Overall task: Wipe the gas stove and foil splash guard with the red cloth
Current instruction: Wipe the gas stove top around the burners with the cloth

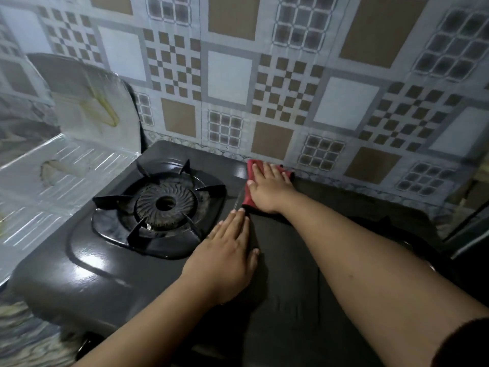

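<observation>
A black gas stove (87,282) fills the middle of the view, its burner with a black pan support (161,205) at centre left. The red cloth (248,193) lies flat on the stove top near the back wall. My right hand (267,189) presses down on the cloth with fingers spread. My left hand (227,255) rests flat on the stove top just in front of it, holding nothing. The silver foil splash guard (66,168) stands along the stove's left side, with greasy yellow stains on it.
A wall (291,75) with patterned tile covering rises directly behind the stove. A marbled counter edge (23,337) shows at the lower left. A dark object (465,234) stands at the right edge.
</observation>
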